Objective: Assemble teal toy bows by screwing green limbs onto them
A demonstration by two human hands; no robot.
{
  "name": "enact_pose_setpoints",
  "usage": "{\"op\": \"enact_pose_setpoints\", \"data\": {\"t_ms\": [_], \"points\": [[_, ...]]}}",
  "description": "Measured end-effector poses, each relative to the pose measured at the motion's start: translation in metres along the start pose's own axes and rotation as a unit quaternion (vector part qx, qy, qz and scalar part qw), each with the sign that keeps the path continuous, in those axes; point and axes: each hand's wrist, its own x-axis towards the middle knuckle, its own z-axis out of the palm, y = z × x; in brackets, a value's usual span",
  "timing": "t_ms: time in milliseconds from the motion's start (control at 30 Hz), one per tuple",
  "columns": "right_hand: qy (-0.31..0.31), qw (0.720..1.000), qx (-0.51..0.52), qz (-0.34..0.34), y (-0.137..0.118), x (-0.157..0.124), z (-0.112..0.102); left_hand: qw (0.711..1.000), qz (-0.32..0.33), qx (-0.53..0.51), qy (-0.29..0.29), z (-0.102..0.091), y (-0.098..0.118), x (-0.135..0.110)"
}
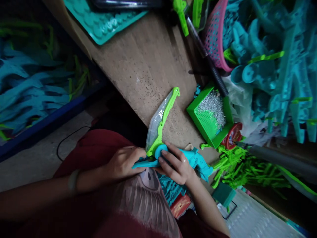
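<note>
A plastic toy assembly (pixel 161 152) is held close to my body at the table edge. It has a blue body, a round blue disc, and a bright green arm (pixel 165 114) that angles up and away with a clear plastic panel (pixel 155 127) along it. My left hand (pixel 126 162) is closed on the assembly's left end, by the slim blue strip and the foot of the green arm. My right hand (pixel 177 164) is wrapped round the blue body, its fingers on the disc. Fingertips under the assembly are hidden.
A green tray (pixel 209 138) of small silvery pieces stands on the table (pixel 128 66), beside a red basket (pixel 234 140). Electric screwdrivers (pixel 277 158) reach in from the right. Green parts (pixel 237 165), a pink basket (pixel 218 36) and a blue crate (pixel 49 122) surround the workspace.
</note>
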Motion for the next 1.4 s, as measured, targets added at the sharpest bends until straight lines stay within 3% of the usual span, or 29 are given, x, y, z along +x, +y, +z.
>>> {"op": "enact_pose_setpoints", "data": {"t_ms": [100, 200, 267, 367, 433, 500, 700, 767, 867, 933, 1100, 1267, 1333, 1400], "points": [[-0.003, 1.0, -0.001, -0.011, 0.0, -0.001, 0.0, 0.999, -0.038, -0.024, 0.004, -0.001, 0.006, 0.006], [-0.005, 1.0, -0.01, -0.018, 0.001, -0.001, 0.001, 0.979, -0.178, -0.102, 0.002, 0.001, 0.009, 0.013], [0.0, 1.0, -0.016, -0.008, 0.0, -0.002, 0.004, 0.945, -0.268, -0.185, -0.017, 0.001, 0.007, 0.017], [0.009, 1.0, -0.019, 0.004, -0.002, -0.003, 0.006, 0.873, -0.361, -0.318, -0.084, -0.002, 0.0, 0.027], [-0.001, 1.0, -0.017, 0.001, -0.004, -0.004, 0.007, 0.825, -0.393, -0.382, -0.14, -0.003, -0.006, 0.033], [-0.017, 1.0, -0.014, -0.01, -0.005, -0.005, 0.008, 0.803, -0.399, -0.404, -0.181, -0.002, -0.009, 0.037], [-0.006, 0.999, -0.015, -0.035, 0.001, -0.004, 0.008, 0.814, -0.371, -0.382, -0.232, -0.002, -0.003, 0.04], [-0.009, 0.999, -0.014, -0.035, 0.003, -0.005, 0.008, 0.854, -0.339, -0.314, -0.24, -0.003, -0.002, 0.041], [0.004, 0.999, -0.005, -0.032, 0.002, -0.009, 0.009, 0.927, -0.26, -0.175, -0.204, -0.001, -0.004, 0.038], [0.014, 1.0, 0.002, -0.02, 0.001, -0.01, 0.009, 0.949, -0.223, -0.135, -0.178, 0.004, -0.007, 0.032], [-0.004, 1.0, 0.021, -0.002, 0.001, -0.009, 0.007, 0.945, -0.235, -0.132, -0.187, 0.016, -0.009, 0.017], [-0.031, 0.999, 0.007, 0.009, 0.001, -0.008, 0.004, 0.94, -0.239, -0.174, -0.169, 0.011, -0.004, 0.02], [-0.041, 0.999, 0.004, 0.02, 0.0, -0.008, 0.003, 0.918, -0.267, -0.249, -0.158, 0.009, 0.0, 0.028], [-0.047, 0.999, 0.007, 0.024, 0.0, -0.009, 0.002, 0.873, -0.308, -0.345, -0.156, 0.008, 0.003, 0.035]]}}
